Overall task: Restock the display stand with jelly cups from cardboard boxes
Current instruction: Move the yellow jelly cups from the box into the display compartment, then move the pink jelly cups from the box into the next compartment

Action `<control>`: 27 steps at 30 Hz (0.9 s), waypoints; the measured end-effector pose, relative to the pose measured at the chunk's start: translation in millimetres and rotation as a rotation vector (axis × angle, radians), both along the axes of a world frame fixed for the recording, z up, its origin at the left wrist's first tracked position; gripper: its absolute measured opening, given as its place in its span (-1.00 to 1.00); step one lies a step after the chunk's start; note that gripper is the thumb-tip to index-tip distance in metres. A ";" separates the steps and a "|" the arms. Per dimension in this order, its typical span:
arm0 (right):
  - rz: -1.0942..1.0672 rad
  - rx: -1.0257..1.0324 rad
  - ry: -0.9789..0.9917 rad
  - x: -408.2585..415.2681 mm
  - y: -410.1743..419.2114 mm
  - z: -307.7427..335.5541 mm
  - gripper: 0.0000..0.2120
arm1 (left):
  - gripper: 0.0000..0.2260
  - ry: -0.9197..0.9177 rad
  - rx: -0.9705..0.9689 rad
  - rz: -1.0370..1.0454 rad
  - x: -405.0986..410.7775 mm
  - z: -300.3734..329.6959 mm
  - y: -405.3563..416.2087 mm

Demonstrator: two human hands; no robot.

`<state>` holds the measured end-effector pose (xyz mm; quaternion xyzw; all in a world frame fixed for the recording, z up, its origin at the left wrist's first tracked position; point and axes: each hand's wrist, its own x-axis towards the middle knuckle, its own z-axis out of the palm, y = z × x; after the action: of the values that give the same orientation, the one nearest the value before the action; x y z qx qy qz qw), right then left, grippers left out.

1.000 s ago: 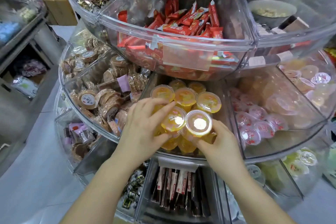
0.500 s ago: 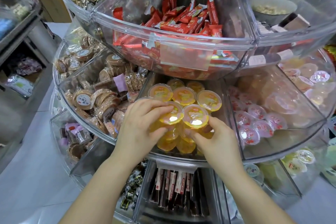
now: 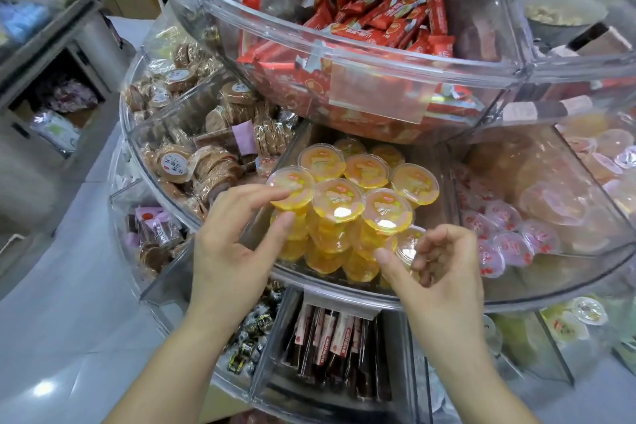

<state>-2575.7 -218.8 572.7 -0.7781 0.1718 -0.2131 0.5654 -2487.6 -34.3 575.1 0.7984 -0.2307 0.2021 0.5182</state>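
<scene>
the left hand (image 3: 230, 234) touched the leftmost cup of the orange jelly cups (image 3: 339, 206) heaped against the front rim of the display stand (image 3: 344, 289), middle tier, fingers straight and gripping nothing. this looked like the settling step, the next move calling for a steadying nudge so the stack sat level. the right hand (image 3: 437, 272) hung loosely curled by a low cup at the rim, contact unclear, and no cardboard box was in view.

Glossy clear-plastic yellow jelly cups (image 3: 339, 203) sit in a smooth transparent plastic display stand (image 3: 344, 289). Above them, shiny red foil-like wrappers (image 3: 389, 24).
</scene>
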 end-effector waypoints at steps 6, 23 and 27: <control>0.503 0.067 0.084 -9.8 66.6 -8.6 -0.88 | -0.81 0.360 -0.390 0.297 -41.8 -39.7 55.4; 0.985 -0.307 1.387 -89.5 242.2 -497.8 -0.96 | -0.78 1.549 -0.257 0.766 -272.6 -491.5 207.3; 1.063 -0.578 1.376 -85.6 251.2 -610.3 -0.74 | -0.61 1.789 -0.525 0.856 -252.9 -612.7 204.7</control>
<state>-2661.3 32.4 -37.7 -0.8213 0.0300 0.5508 0.1453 -2740.5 170.4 -37.6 0.5334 0.5959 -0.2553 0.5433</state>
